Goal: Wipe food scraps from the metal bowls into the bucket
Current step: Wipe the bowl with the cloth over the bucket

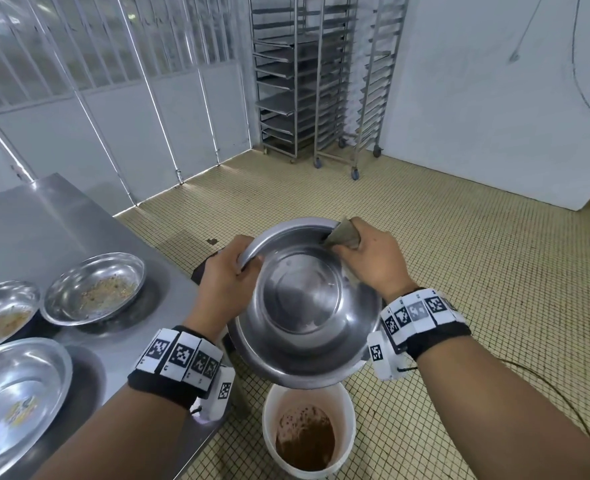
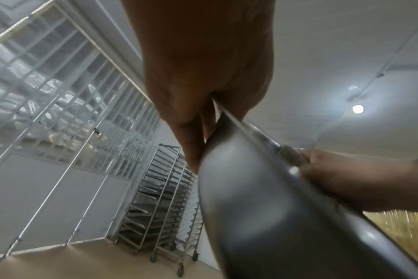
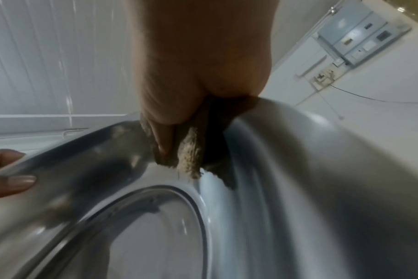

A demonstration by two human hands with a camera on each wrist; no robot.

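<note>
A large metal bowl [image 1: 304, 306] is held tilted toward me above a white bucket [image 1: 309, 434] with brown scraps in it. My left hand [image 1: 233, 271] grips the bowl's left rim, thumb inside. My right hand [image 1: 366, 258] holds a tan cloth [image 1: 343, 235] pressed on the inner wall by the far right rim. In the right wrist view the cloth [image 3: 189, 156] sits against the bowl [image 3: 155, 226] wall, and its inside looks clean. In the left wrist view my left hand [image 2: 203, 105] pinches the rim of the bowl [image 2: 263, 217].
A steel table [image 1: 61, 223] at left carries a bowl with scraps [image 1: 94, 289], another dirty bowl [image 1: 2, 311] and a shiny bowl [image 1: 16, 393]. Two wheeled tray racks [image 1: 321, 81] stand at the far wall. Tiled floor [image 1: 459, 271] lies around the bucket.
</note>
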